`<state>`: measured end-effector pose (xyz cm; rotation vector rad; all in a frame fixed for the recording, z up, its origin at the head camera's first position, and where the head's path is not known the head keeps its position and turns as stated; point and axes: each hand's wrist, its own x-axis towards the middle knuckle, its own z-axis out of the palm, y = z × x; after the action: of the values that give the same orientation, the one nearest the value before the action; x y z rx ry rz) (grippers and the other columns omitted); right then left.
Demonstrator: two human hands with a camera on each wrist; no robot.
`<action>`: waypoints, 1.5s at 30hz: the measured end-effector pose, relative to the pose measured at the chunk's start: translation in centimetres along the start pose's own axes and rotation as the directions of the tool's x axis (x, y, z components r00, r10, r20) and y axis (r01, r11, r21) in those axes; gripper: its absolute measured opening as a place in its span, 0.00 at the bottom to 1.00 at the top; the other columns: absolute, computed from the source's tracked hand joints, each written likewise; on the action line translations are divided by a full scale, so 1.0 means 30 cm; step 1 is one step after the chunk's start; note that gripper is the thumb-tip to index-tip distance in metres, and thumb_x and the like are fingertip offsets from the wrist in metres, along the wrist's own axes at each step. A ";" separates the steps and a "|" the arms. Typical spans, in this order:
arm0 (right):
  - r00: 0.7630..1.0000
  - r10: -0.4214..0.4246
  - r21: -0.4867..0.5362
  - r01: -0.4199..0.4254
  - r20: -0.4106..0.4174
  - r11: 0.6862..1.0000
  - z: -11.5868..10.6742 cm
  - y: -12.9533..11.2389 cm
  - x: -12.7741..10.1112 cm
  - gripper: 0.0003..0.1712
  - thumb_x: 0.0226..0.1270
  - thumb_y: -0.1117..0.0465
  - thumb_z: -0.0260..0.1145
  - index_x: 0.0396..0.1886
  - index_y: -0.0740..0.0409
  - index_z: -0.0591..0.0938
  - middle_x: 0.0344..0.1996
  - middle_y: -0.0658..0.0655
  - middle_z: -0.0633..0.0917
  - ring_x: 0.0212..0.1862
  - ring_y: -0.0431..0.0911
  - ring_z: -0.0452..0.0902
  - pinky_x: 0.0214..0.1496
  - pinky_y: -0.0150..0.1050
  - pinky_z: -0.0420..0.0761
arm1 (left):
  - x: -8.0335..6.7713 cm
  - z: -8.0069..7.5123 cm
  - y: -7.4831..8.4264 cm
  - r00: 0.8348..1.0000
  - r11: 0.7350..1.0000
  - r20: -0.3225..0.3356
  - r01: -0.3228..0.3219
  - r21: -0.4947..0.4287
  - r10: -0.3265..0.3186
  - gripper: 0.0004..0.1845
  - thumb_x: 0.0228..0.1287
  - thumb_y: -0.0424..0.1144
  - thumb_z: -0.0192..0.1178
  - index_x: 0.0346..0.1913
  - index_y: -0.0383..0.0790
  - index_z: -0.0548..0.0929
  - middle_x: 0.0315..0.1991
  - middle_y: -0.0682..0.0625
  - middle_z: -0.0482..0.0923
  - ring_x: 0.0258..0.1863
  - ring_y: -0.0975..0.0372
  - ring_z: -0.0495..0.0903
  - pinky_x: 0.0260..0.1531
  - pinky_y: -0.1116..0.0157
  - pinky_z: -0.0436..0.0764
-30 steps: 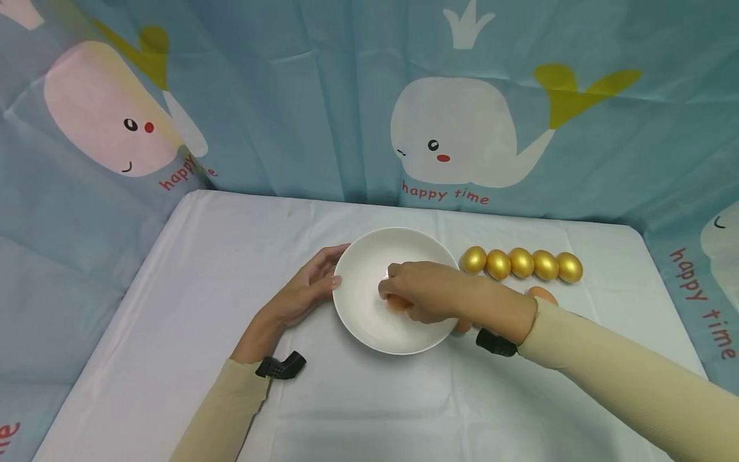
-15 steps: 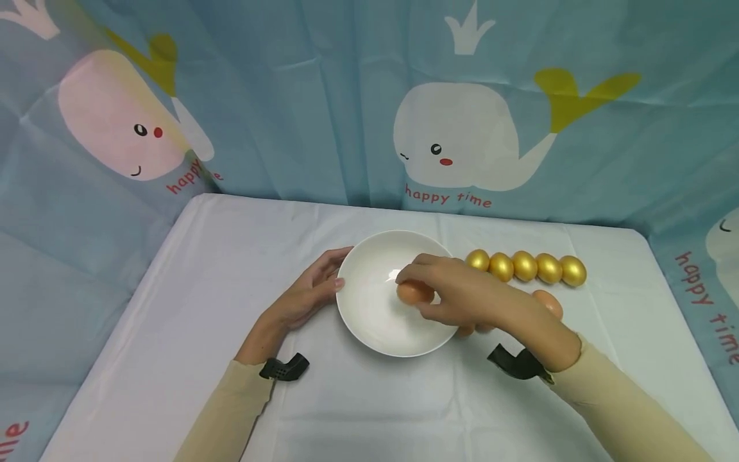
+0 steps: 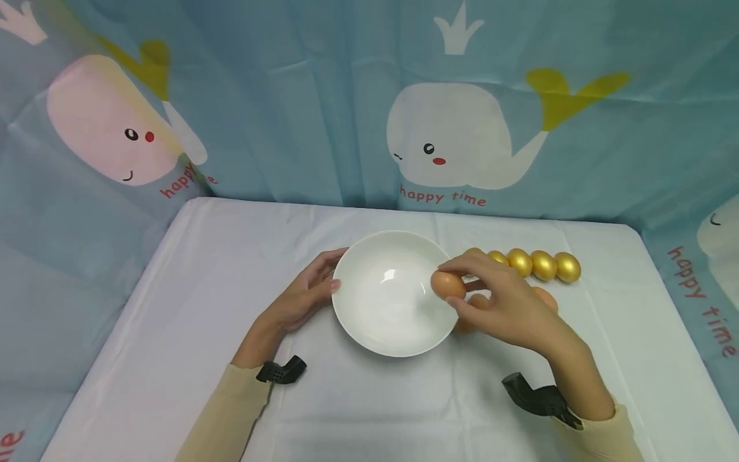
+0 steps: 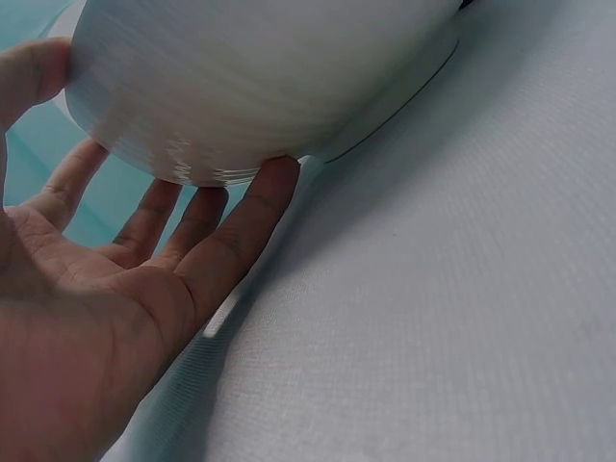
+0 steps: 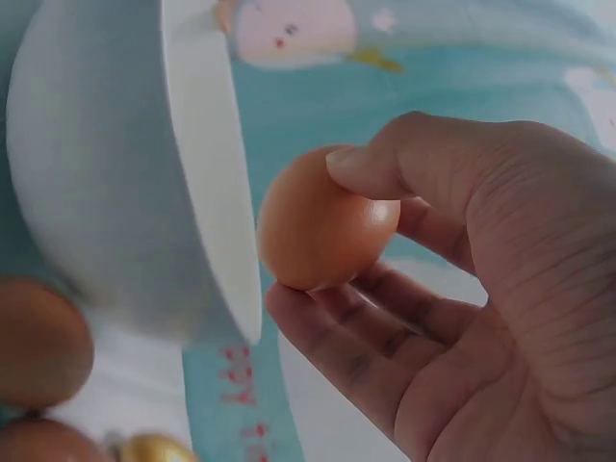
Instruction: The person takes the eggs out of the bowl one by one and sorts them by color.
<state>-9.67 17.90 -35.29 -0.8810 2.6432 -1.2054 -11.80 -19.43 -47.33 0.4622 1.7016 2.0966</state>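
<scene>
A white bowl (image 3: 388, 324) stands mid-table, its visible inside bare. My left hand (image 3: 300, 295) grips its left side, thumb at the rim; the left wrist view shows the fingertips (image 4: 279, 171) against the bowl's outer wall (image 4: 260, 77). Over the bowl's right rim, my right hand (image 3: 516, 308) pinches a brown egg (image 3: 447, 284) between thumb and fingers. In the right wrist view this egg (image 5: 322, 226) is whole and level with the rim, beside the bowl's opening.
Right of the bowl lie several brown eggs, one (image 3: 478, 301) partly behind my right hand and another (image 3: 546, 299) farther right. Behind them runs a row of several golden eggs (image 3: 543, 265). A whale-print curtain (image 3: 323, 128) hangs at the back edge of the white-covered table (image 3: 144, 359).
My right hand has lifted the brown egg from inside the bowl and moved right with it, to above the right rim. The left hand keeps its hold on the bowl.
</scene>
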 end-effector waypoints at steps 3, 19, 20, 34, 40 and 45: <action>0.995 -0.001 -0.006 0.000 -0.097 1.000 -0.016 0.025 -0.046 0.27 0.67 0.67 0.75 0.62 0.43 0.83 0.54 0.42 0.83 0.55 0.34 0.80 0.54 0.29 0.87 | -0.001 -0.002 0.000 1.000 1.000 -0.002 -0.001 0.002 0.001 0.34 0.78 0.32 0.54 0.82 0.45 0.59 0.79 0.46 0.63 0.66 0.60 0.79 0.58 0.63 0.87; 0.902 0.090 -0.035 -0.115 -0.423 0.993 -0.146 0.189 -0.249 0.36 0.55 0.80 0.77 0.65 0.63 0.80 0.60 0.34 0.79 0.58 0.25 0.77 0.53 0.12 0.77 | 0.002 -0.003 -0.009 1.000 1.000 0.009 -0.008 0.005 0.008 0.33 0.78 0.31 0.52 0.82 0.45 0.59 0.78 0.47 0.63 0.66 0.60 0.78 0.59 0.62 0.86; 0.895 0.106 -0.043 -0.138 -0.433 0.990 -0.152 0.201 -0.258 0.36 0.56 0.79 0.78 0.65 0.63 0.80 0.60 0.32 0.78 0.58 0.24 0.76 0.53 0.11 0.76 | 0.002 -0.003 -0.009 1.000 1.000 0.008 -0.007 0.005 0.007 0.33 0.78 0.31 0.52 0.82 0.45 0.59 0.78 0.47 0.63 0.66 0.60 0.78 0.58 0.62 0.86; 0.847 0.333 -0.108 -0.409 -0.416 0.906 -0.208 0.341 -0.328 0.33 0.68 0.57 0.77 0.69 0.62 0.78 0.61 0.62 0.81 0.51 0.13 0.66 0.46 0.07 0.70 | -0.007 -0.006 -0.012 1.000 1.000 0.014 -0.024 -0.004 0.024 0.33 0.79 0.31 0.52 0.82 0.43 0.58 0.80 0.46 0.61 0.68 0.60 0.77 0.59 0.63 0.86; 0.815 0.425 -0.099 -0.498 -0.393 0.862 -0.230 0.388 -0.367 0.34 0.69 0.50 0.76 0.68 0.61 0.77 0.60 0.56 0.81 0.47 0.12 0.64 0.41 0.08 0.71 | -0.006 -0.003 -0.011 1.000 1.000 0.010 -0.013 -0.004 0.013 0.33 0.79 0.32 0.52 0.82 0.45 0.58 0.80 0.46 0.60 0.68 0.60 0.76 0.60 0.63 0.86; 0.816 0.465 -0.118 -0.529 -0.345 0.841 -0.228 0.428 -0.375 0.36 0.71 0.48 0.74 0.69 0.64 0.76 0.63 0.76 0.80 0.46 0.17 0.71 0.37 0.11 0.71 | -0.004 -0.003 -0.003 1.000 1.000 0.013 -0.017 -0.005 0.017 0.33 0.79 0.32 0.52 0.82 0.45 0.58 0.81 0.45 0.60 0.68 0.60 0.76 0.60 0.63 0.85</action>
<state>-8.51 35.19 -41.42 0.0274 2.9993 -0.9958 -11.74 -19.54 -47.45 0.4897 1.6910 2.1041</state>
